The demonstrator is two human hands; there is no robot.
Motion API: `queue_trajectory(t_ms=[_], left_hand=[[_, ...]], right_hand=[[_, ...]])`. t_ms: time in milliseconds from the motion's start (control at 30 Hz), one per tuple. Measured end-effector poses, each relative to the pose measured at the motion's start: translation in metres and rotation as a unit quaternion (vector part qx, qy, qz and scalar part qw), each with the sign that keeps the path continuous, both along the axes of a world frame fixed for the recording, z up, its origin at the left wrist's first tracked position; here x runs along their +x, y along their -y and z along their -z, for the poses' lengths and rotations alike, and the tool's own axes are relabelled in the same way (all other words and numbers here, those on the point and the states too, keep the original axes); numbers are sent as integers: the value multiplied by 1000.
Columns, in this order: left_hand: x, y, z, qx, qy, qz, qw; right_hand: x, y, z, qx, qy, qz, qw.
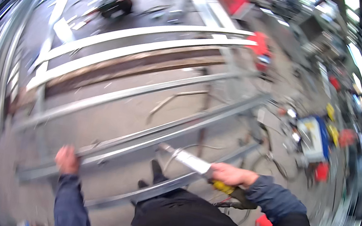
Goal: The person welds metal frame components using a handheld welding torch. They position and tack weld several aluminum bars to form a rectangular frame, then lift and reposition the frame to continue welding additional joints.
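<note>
In my right hand (233, 175) is a yellow-and-black hand tool with a long silver barrel (192, 161); its tip points left over the metal profiles, and the blur hides its exact kind. My left hand (67, 160) is closed over a long grey metal rail (135, 149) near its left end, though motion smears the fingers. A second grey rail (142, 196) runs closer to my body, below the tool. My dark shoes (157, 171) show between these two rails.
Farther off, pale metal bars (139, 45) cross a large frame (201, 0). A red clamp-like piece (260, 44) sits at the bars' right end. To the right are a blue-and-white box (314, 139), cables (272, 160) and scattered tools. Long profiles (0, 66) stand along the left.
</note>
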State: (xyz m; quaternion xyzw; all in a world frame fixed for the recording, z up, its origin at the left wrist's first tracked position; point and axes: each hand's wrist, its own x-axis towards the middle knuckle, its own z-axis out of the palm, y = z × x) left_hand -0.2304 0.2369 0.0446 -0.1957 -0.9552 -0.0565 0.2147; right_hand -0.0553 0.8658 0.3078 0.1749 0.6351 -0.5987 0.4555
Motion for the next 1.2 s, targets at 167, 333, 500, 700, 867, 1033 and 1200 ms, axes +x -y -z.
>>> queue_trajectory(t_ms=[167,333,500,700,867,1033,1200], left_hand=[[17,-33,-67,122,373,-233,890],[4,-136,-73,32,78,37,996],[14,-325,-118,20,80,243,967],[8,-508,-104,-212,13,311,926],[29,-575,-97,-232,285,211,906],[53,-601,-104,-41,410,128,902],[10,-599,-68,-378,70,344,856]], right_hand=[[178,-33,-7,156,-105,87,978],[335,-56,-32,230,-1,238,944],[369,-76,25,337,-116,253,899],[426,-135,-14,337,-173,271,885],[496,-206,8,406,-153,343,833],[531,-277,8,356,-123,366,851],[493,-328,-12,352,-166,349,853]])
